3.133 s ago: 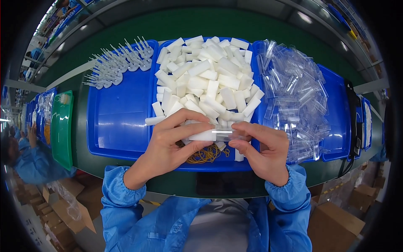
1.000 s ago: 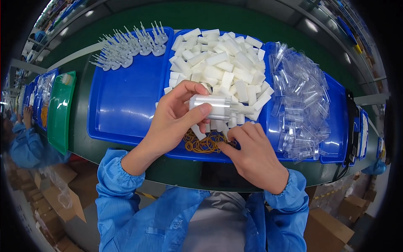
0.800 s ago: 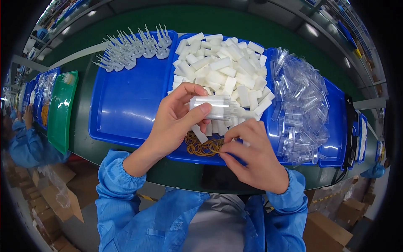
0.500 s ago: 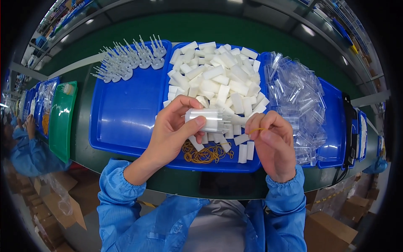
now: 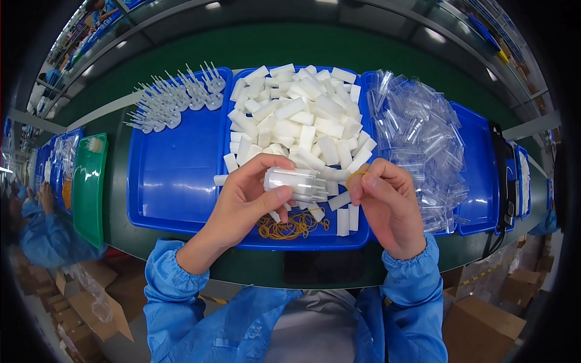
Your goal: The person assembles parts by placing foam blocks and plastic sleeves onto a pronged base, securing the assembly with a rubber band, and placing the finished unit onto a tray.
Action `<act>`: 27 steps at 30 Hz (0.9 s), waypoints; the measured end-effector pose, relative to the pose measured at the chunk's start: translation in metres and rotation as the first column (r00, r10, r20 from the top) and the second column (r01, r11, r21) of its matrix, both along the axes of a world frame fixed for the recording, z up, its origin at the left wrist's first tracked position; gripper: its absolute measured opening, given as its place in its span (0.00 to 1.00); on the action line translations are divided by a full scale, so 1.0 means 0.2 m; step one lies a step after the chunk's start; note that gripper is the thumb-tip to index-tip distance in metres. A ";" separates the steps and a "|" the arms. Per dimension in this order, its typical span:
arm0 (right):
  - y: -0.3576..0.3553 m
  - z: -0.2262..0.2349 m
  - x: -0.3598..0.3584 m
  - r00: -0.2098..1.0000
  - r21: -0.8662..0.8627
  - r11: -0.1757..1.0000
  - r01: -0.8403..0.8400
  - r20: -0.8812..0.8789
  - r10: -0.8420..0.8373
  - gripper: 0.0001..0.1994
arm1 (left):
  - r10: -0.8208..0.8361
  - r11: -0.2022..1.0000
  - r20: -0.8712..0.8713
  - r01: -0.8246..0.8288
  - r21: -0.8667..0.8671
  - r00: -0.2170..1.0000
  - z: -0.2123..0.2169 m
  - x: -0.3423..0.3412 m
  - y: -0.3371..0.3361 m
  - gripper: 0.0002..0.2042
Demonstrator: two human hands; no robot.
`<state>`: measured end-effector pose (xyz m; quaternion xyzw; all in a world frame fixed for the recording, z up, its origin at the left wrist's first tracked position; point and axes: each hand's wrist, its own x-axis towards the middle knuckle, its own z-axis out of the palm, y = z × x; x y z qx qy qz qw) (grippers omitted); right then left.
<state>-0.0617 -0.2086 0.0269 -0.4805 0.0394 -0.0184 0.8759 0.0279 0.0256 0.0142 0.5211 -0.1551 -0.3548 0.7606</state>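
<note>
My left hand (image 5: 251, 196) grips a bundle of clear plastic tubes (image 5: 295, 183) held sideways over the blue tray (image 5: 175, 175). My right hand (image 5: 387, 202) is just right of the bundle's end and pinches a yellow rubber band (image 5: 354, 176) between its fingertips. Below the hands lies a small heap of yellow rubber bands (image 5: 290, 225) on the tray floor. Behind the hands is a pile of white foam blocks (image 5: 299, 118).
A heap of clear plastic sleeves (image 5: 423, 139) fills the right blue tray. Rows of clear plastic pieces (image 5: 172, 100) lie at the tray's far left. A green tray (image 5: 89, 187) stands to the left, beside another person's blue sleeve (image 5: 42, 236). Cardboard boxes sit on the floor.
My right hand went down to the rubber band heap, picked up one band and rose to the bundle's right end. My left hand kept hold of the tube bundle.
</note>
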 end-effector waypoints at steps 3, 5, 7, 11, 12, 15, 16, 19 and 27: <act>0.01 0.02 -0.01 0.997 0.096 0.993 -0.070 -0.006 0.071 0.06 | 0.001 1.000 -0.007 -0.001 -0.023 1.000 -0.01 0.00 0.00 0.15; 0.04 0.06 0.00 0.996 0.004 0.997 -0.076 0.047 0.076 0.11 | 0.010 1.000 -0.028 -0.010 -0.014 1.000 -0.01 0.00 0.01 0.15; 0.05 0.05 0.00 0.996 -0.128 0.991 -0.032 0.083 0.043 0.12 | 0.019 0.999 -0.064 -0.021 -0.031 0.998 -0.01 0.00 0.01 0.15; 0.09 0.08 -0.04 0.988 -0.579 0.803 0.141 0.135 -0.077 0.16 | 0.017 1.000 -0.072 -0.019 -0.023 0.997 -0.01 0.01 0.02 0.15; 0.09 0.07 -0.04 0.988 -0.577 0.804 0.141 0.135 -0.077 0.16 | 0.019 1.000 -0.064 -0.020 -0.015 0.998 -0.01 0.01 0.02 0.15; 0.09 0.03 -0.02 0.956 -0.744 0.634 0.212 0.291 0.023 0.24 | 0.015 1.000 -0.064 -0.014 0.006 0.998 -0.01 0.00 0.01 0.15; 0.10 0.04 -0.01 0.943 -0.780 0.580 0.233 0.327 0.062 0.30 | 0.011 1.000 -0.072 -0.010 0.016 0.997 0.00 0.00 0.01 0.15; 0.12 0.04 -0.01 0.936 -0.849 0.488 0.201 0.314 0.160 0.40 | -0.031 1.000 -0.065 0.031 0.000 0.997 -0.02 -0.01 0.00 0.15; 0.20 -0.02 -0.05 0.948 -0.877 0.435 0.202 0.287 0.139 0.32 | -0.181 0.979 -0.036 0.177 -0.106 0.983 -0.02 -0.06 0.01 0.18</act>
